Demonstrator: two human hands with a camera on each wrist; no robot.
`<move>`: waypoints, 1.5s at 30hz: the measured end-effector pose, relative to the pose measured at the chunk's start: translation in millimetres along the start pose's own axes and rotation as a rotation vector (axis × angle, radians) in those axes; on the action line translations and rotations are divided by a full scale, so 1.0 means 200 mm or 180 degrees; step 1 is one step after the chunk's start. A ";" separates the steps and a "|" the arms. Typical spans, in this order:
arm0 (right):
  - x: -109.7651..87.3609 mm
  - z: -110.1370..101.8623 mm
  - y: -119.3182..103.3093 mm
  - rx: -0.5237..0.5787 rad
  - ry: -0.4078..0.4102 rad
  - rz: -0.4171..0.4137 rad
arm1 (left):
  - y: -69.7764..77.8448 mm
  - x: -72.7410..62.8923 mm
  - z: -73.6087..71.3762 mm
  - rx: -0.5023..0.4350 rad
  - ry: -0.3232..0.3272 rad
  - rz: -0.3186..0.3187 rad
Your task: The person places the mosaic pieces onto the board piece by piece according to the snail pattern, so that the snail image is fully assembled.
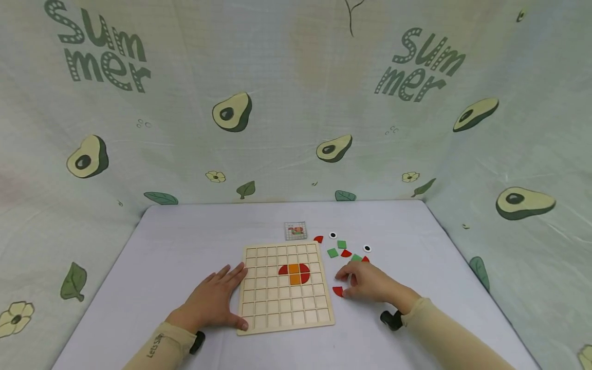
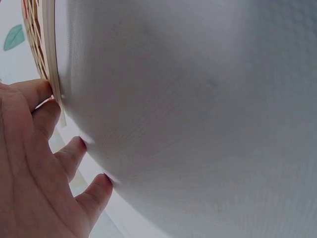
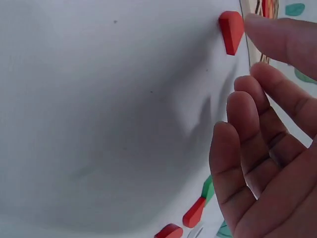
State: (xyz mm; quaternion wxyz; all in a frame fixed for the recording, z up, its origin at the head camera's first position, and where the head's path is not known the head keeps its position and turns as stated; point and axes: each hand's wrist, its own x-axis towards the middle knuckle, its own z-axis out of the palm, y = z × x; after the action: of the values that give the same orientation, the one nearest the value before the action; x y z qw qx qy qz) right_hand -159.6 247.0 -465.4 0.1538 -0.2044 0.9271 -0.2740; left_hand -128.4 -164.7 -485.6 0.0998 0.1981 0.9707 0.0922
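Note:
My left hand (image 1: pixel 210 300) lies with fingers spread at the left edge of a wooden grid board (image 1: pixel 273 294), its thumb at the board's near left corner. In the left wrist view, the fingertips touch the board's side and the white tabletop. Set in the board's grid are orange pieces (image 1: pixel 294 274) with red rounded pieces (image 1: pixel 304 273) beside them. Right of the board, my right hand (image 1: pixel 370 282) hovers low with fingers loosely bent. Its thumb tip is right at a red quarter-circle piece (image 1: pixel 338 291), while the other fingers stand apart from that piece (image 3: pixel 232 32).
Beyond my right hand lie green squares (image 1: pixel 341 244), more red quarter-circles (image 1: pixel 346 253) and white discs with black centres (image 1: pixel 333 235). A small picture card (image 1: pixel 295 230) sits behind the board. Printed cloth (image 1: pixel 287 174) hangs around the table's back and sides.

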 end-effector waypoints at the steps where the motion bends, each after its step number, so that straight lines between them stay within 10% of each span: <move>1: 0.00 0.01 0.00 -0.0006 -0.0023 0.0005 | 0.00 0.00 0.00 -0.0011 0.0003 0.0005; 45: 0.08 0.05 -0.01 -0.0207 0.0524 -0.0488 | 0.00 0.00 0.00 0.0001 0.0013 -0.0009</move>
State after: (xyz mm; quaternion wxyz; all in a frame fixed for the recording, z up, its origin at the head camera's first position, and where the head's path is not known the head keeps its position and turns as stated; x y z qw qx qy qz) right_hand -167.6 233.1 -475.2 0.0490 -0.2564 0.9266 -0.2705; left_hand -127.1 -164.0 -486.1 0.0979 0.1966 0.9712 0.0923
